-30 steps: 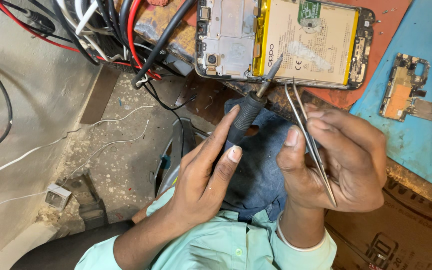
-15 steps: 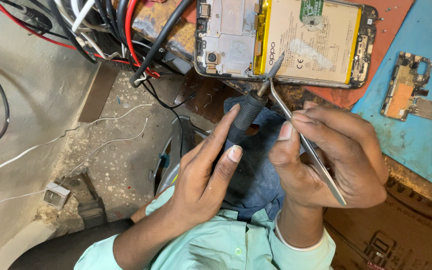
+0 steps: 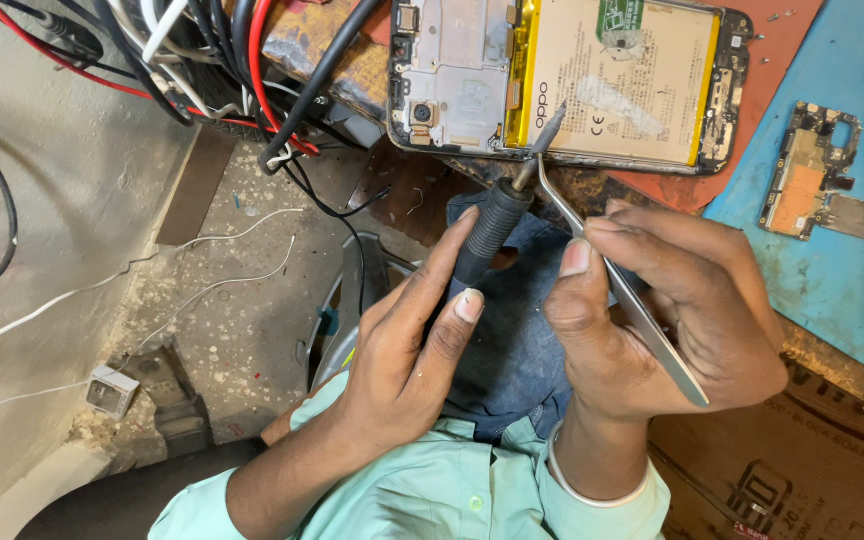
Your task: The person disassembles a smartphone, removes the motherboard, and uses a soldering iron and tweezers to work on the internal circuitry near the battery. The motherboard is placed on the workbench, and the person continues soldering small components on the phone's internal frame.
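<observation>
Black-handled soldering iron (image 3: 492,232) is in my left hand (image 3: 407,345), pinched between thumb and fingers like a pen, with its tip up at the lower edge of the opened phone (image 3: 562,80), right about where the yellow-edged battery (image 3: 617,75) meets the grey frame. My right hand (image 3: 667,325) is closed around a pair of steel tweezers (image 3: 622,290), thumb pressing on top, and the tweezer points come in just beside the iron's tip at that same spot on the phone's edge; can't tell if they're actually touching the iron or the phone. The phone lies back-off on an orange mat (image 3: 752,110) at the edge of the bench, camera end to the left. Off to the right, well apart from my hands, a small circuit board (image 3: 817,170) sits on a blue mat (image 3: 832,270). Bunch of cables (image 3: 242,60), red, black and white, hangs down left of the phone over a speckled concrete floor (image 3: 222,300), where a little white plug box (image 3: 112,390) lies with its thin white wires trailing off. Both my wrists are in mint green sleeves (image 3: 432,490), and my jeans (image 3: 507,350) show between the hands.
</observation>
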